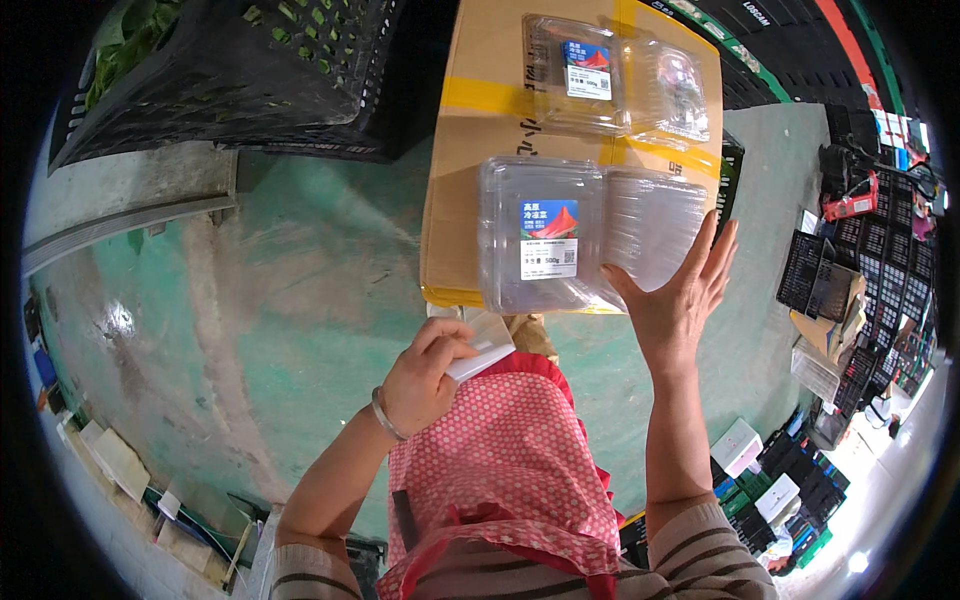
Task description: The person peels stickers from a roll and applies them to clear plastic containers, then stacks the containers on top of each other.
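Note:
My left hand (424, 367) grips a small stack of white paper sheets (484, 352), probably label backing, in front of the apron. My right hand (675, 300) is spread, thumb and fingers apart, at the near right side of a nested stack of clear plastic clamshell containers (649, 217). Whether its fingertips touch the plastic I cannot tell. The stack's labelled part (499, 225) lies to the left, bearing a blue, red and white printed label (550, 240). Farther back lies a second clear clamshell stack (544, 97) with a matching label (587, 71). Both rest on a taped cardboard box (457, 187).
A black plastic crate (247, 97) with green leaves (135, 45) stands at the upper left. More black crates (757, 52) rise behind the box. Stacked crates (885, 247) and white boxes (739, 446) line the right. The floor (300, 300) is worn green.

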### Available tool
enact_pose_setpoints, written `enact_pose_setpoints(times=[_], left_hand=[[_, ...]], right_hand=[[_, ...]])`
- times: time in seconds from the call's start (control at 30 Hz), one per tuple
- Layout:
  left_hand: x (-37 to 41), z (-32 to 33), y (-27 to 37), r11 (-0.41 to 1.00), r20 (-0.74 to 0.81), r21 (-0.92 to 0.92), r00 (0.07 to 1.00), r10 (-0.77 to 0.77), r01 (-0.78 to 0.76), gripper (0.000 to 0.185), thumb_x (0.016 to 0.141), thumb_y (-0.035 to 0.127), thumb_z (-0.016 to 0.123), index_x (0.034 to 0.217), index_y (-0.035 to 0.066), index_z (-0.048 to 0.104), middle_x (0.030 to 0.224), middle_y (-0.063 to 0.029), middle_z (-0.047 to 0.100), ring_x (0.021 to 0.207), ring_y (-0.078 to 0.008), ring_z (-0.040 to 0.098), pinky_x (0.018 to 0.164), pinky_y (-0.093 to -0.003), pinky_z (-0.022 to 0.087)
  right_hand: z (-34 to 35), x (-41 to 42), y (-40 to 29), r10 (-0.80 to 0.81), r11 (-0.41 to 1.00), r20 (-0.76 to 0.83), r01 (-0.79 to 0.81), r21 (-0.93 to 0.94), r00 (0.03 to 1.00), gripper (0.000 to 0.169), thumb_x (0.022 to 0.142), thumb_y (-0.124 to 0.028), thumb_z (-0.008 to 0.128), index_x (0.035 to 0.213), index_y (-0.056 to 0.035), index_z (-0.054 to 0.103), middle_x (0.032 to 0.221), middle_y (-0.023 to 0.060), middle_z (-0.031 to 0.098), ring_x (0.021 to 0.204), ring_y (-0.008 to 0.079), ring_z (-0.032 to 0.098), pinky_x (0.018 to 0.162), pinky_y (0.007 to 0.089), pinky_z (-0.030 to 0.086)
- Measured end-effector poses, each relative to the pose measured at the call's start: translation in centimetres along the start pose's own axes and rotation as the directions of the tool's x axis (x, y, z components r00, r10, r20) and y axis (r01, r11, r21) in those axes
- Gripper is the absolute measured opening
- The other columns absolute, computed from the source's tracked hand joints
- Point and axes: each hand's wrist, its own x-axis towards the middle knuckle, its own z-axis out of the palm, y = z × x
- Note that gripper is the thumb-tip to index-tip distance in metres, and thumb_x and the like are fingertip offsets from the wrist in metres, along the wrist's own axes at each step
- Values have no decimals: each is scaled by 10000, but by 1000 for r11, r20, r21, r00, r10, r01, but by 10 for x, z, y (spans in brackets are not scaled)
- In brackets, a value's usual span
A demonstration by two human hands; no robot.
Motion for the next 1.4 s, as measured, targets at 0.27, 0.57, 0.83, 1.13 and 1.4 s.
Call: enact_pose_setpoints(times=[0.27, 0.57, 0.83, 1.13, 1.4], left_hand=[[-8, -16, 64, 962, 109, -90, 958, 265, -256, 309, 675, 111, 716, 973, 186, 681, 801, 1, 590, 677, -179, 613, 566, -326, 511], [47, -22, 100, 991, -20, -27, 991, 132, -132, 374, 647, 29, 743, 1007, 127, 712, 941, -56, 648, 749, -201, 629, 624, -311, 499], [72, -1, 57, 969, -177, -248, 983, -51, 6, 266, 686, -31, 724, 938, 42, 682, 747, -57, 611, 661, -162, 584, 607, -255, 453], [53, 10, 26, 879, -169, -475, 976, -139, 43, 266, 695, -102, 625, 928, 16, 674, 708, 6, 544, 582, -68, 430, 542, -218, 332], [26, 2, -1, 974, -98, -224, 993, -70, 46, 172, 721, -1, 694, 886, 40, 668, 840, -74, 667, 680, -196, 603, 666, -297, 438]], right_hand=[[-15, 4, 36, 52, 921, 149, -105, 376, 988, 707, 704, -141, 817, 1338, -79, 508, 1398, 263, 417, 1315, 386, 408, 984, 458, 446], [47, 191, 69, 9, 941, -61, 12, 339, 998, 765, 699, -493, 777, 1347, -174, 524, 1403, 238, 426, 1334, 346, 389, 1023, 400, 412], [122, 212, 57, -11, 995, 271, 37, -93, 963, 968, 698, -680, 671, 1451, -166, 349, 1443, 240, 335, 1337, 489, 290, 1071, 594, 275], [-23, 32, -7, -714, 413, 390, -99, 905, 581, 194, 720, -175, 805, 835, -49, 713, 817, 64, 695, 746, 206, 637, 742, 343, 455], [-55, 22, 0, -581, 297, 133, 58, 953, 803, 52, 818, -61, 694, 860, -39, 671, 865, 115, 688, 774, 262, 655, 730, 365, 470]])
